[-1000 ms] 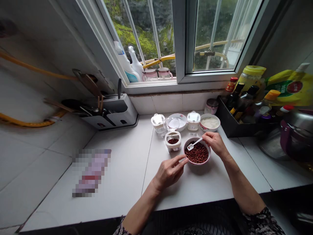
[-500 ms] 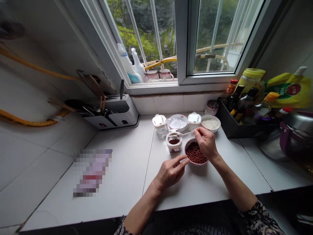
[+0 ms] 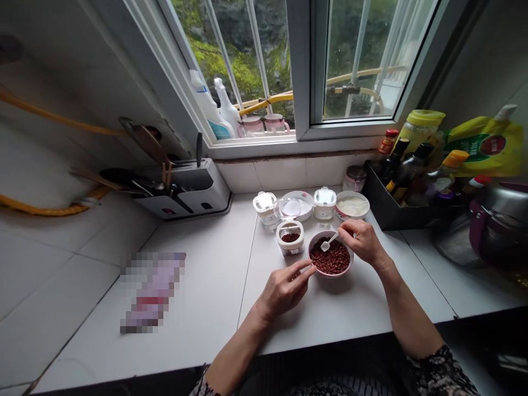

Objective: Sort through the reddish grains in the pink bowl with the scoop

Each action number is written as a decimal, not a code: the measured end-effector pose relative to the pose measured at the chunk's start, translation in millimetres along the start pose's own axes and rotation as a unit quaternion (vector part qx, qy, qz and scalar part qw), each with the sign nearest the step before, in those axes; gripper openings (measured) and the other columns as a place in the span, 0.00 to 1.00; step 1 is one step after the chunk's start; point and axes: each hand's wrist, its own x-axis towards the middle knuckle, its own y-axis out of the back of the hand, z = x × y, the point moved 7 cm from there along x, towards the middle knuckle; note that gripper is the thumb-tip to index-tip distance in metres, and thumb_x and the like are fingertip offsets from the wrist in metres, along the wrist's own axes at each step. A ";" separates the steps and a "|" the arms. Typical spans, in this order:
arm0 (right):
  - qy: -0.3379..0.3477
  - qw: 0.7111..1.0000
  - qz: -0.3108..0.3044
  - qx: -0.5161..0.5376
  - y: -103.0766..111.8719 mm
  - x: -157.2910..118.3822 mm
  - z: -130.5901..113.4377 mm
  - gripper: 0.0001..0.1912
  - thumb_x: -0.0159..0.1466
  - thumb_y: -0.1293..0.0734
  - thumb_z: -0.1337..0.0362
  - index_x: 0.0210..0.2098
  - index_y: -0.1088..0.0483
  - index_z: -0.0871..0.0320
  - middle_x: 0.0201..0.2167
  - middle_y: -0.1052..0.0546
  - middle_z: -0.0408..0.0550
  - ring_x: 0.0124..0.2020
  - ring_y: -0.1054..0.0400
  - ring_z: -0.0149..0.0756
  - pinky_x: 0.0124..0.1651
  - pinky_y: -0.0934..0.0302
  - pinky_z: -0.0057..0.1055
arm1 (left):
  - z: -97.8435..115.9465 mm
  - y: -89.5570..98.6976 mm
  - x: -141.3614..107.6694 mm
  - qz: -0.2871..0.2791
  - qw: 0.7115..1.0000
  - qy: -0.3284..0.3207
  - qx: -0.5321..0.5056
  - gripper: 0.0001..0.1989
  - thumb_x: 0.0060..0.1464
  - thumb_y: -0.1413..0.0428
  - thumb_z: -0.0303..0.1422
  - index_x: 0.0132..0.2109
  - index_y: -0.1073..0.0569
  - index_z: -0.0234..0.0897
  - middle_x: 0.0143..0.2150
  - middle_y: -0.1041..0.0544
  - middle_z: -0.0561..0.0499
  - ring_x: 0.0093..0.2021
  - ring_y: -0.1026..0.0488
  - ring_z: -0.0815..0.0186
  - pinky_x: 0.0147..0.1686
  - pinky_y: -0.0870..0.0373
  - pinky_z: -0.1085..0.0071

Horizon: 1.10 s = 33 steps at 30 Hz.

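In the head view, right of the middle, the right hand (image 3: 361,242) pinches a small white spoon (image 3: 325,246) tightly. It is over dark red bits (image 3: 330,261) in a round bowl (image 3: 336,274). The left hand (image 3: 284,291), low in the middle, has part-bent fingers at the bowl's edge; I cannot tell if they grip. A jar (image 3: 291,250) sits on the worktop (image 3: 198,286) beside the bowl.

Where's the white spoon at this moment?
Right of centre in the head view, the white spoon is in the right hand, its scoop over the dark-red grains.
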 end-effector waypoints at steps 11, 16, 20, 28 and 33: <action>-0.073 0.995 -0.044 0.061 -12.3 -2.4 7.3 0.16 0.60 0.40 0.62 0.17 0.39 0.57 0.17 0.34 0.41 0.22 0.42 0.30 0.29 0.49 0.28 | -0.9 -1.5 -1.6 -0.005 1.000 0.000 0.001 0.18 0.63 0.51 0.23 0.58 0.29 0.37 0.50 0.22 0.40 0.43 0.20 0.64 0.37 0.21 0.73; -0.087 0.992 -0.035 0.083 -7.6 -1.5 8.4 0.15 0.60 0.40 0.60 0.19 0.35 0.57 0.18 0.32 0.43 0.23 0.40 0.31 0.30 0.47 0.28 | -0.3 -0.7 -0.3 0.000 1.000 -0.003 0.005 0.18 0.63 0.51 0.23 0.57 0.29 0.36 0.49 0.21 0.40 0.42 0.20 0.65 0.36 0.21 0.73; -0.100 0.991 -0.026 0.085 -6.9 -1.4 9.0 0.15 0.59 0.40 0.59 0.19 0.34 0.57 0.18 0.32 0.43 0.23 0.40 0.31 0.30 0.47 0.28 | -1.0 -1.3 -0.5 -0.004 1.000 0.002 0.006 0.19 0.64 0.51 0.23 0.59 0.30 0.38 0.49 0.21 0.41 0.43 0.20 0.65 0.38 0.21 0.73; -0.131 0.982 -0.009 0.133 -3.9 -1.2 11.3 0.13 0.56 0.39 0.59 0.18 0.35 0.57 0.15 0.36 0.41 0.22 0.42 0.30 0.27 0.48 0.28 | -0.5 -0.9 -1.4 -0.001 1.000 -0.004 0.002 0.17 0.63 0.50 0.22 0.57 0.29 0.35 0.49 0.21 0.40 0.43 0.20 0.64 0.37 0.21 0.72; -0.134 0.981 0.000 0.138 -3.7 -1.7 12.0 0.13 0.56 0.39 0.59 0.18 0.35 0.57 0.15 0.36 0.40 0.22 0.42 0.30 0.27 0.48 0.27 | -0.4 -1.9 -2.3 -0.002 1.000 -0.007 0.004 0.18 0.63 0.50 0.23 0.57 0.29 0.35 0.49 0.21 0.40 0.44 0.20 0.64 0.39 0.21 0.72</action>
